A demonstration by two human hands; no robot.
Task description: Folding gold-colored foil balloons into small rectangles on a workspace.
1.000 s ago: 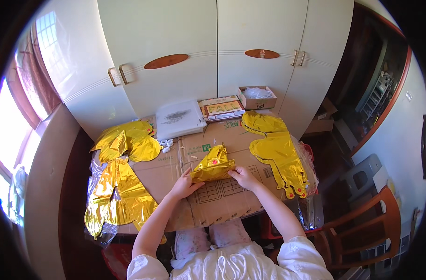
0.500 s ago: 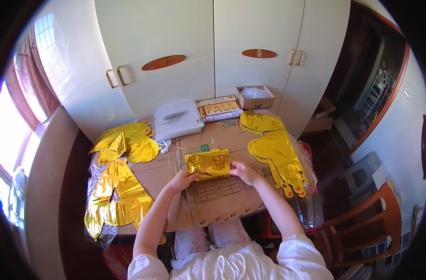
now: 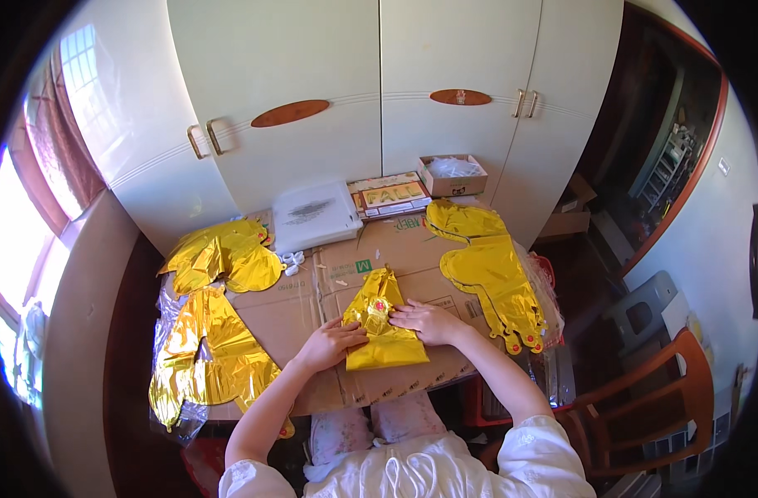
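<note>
A gold foil balloon [image 3: 387,352] lies flat on the cardboard in front of me, partly folded. Its near part is a wide band, its far part narrows to a point, and a red spot shows at its middle. My left hand [image 3: 332,343] rests on its left edge with fingers laid out. From the other side, my right hand [image 3: 429,322] presses on the foil near the red spot, fingers stretched flat. Neither hand grips anything.
Flat gold foil balloons lie in an A-shaped pile [image 3: 209,353], a far-left pile [image 3: 221,256] and a right pile [image 3: 491,274]. Along the back stand a whitish plastic case [image 3: 316,217], a printed box [image 3: 391,196] and an open carton [image 3: 453,178] of clear plastic. A wooden chair [image 3: 653,407] is at right.
The foil balloon was a compact folded rectangle held in both hands. Now it lies nearer me, partly opened out with a pointed far end, and both hands lie flat on it.
</note>
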